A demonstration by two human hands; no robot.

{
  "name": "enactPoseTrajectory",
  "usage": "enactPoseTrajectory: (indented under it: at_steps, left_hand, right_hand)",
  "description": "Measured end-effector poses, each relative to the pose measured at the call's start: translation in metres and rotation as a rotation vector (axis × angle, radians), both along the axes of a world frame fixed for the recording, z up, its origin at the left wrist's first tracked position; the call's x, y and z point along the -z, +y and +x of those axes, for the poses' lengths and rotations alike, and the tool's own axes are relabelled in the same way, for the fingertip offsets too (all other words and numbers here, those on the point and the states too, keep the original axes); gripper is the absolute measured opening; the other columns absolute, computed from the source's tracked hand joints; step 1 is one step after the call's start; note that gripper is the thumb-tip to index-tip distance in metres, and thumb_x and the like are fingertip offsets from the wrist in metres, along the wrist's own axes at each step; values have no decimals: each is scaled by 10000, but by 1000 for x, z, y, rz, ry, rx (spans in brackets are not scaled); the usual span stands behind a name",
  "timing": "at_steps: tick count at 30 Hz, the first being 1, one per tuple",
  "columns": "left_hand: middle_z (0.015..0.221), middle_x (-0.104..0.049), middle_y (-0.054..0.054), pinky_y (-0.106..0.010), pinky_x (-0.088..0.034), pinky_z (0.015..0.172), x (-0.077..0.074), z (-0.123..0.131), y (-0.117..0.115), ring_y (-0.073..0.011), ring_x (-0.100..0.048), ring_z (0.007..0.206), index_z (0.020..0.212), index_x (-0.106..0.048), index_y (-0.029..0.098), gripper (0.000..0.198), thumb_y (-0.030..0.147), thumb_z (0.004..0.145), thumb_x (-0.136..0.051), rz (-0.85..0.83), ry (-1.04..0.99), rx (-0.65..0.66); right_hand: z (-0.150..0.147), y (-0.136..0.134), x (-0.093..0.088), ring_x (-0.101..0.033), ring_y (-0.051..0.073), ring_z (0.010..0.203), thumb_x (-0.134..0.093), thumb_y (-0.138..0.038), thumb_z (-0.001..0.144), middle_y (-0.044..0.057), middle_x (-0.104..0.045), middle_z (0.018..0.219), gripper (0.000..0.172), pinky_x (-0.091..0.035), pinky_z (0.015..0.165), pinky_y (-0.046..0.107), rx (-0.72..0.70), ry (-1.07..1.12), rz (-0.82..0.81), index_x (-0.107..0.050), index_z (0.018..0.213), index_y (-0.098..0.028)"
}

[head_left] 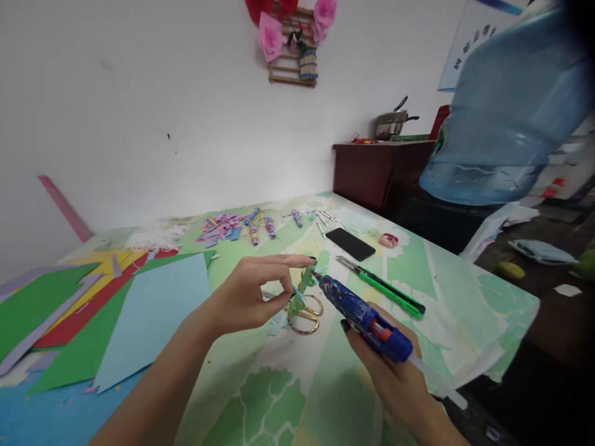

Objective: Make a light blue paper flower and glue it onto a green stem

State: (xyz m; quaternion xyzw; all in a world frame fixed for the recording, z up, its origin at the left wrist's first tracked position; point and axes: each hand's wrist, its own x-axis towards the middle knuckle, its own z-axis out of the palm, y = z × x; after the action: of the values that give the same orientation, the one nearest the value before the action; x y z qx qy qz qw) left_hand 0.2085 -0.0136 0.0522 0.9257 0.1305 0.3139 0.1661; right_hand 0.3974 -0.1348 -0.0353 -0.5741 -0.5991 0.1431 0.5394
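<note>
My left hand pinches a small light-green paper roll upright between thumb and fingers. Bits of pale blue paper show beside its lower part. In my right hand is a blue hot glue gun, a glue stick jutting from its back end. The gun's tip points left and meets or nearly meets the roll; I cannot tell whether it touches. Gold-handled scissors lie on the table under the roll, their blades mostly hidden. A green utility knife rests beyond the glue gun with its blade out.
Coloured paper sheets overlap at the left. Further back are paper scraps, white shreds and several decorated paper rolls. A black phone lies near the knife. A large water bottle stands off the table's right side.
</note>
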Motion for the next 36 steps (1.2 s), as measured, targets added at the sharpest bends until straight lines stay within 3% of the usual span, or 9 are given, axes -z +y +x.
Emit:
enactPoseTrajectory:
  at_steps: [20,36]
  left_hand:
    - [1169,-630,-66,-400,-410,991,1,0,-1,-232,-567,1105,655,-561,196,160,54,725,-540,13,-11,16]
    - [1173,-629,-58,-338,-395,1010,2,0,-1,-183,-562,1110,659,-523,184,167,36,736,-533,59,-2,18]
  right_hand:
    - [-1,0,1,-447,120,567,-506,-281,837,-20,-490,641,128,-341,521,235,7,-1,9,-506,741,-196]
    - [-2,0,1,-411,106,543,-512,-257,837,-28,-465,623,116,-329,504,230,-7,-41,44,-494,743,-192]
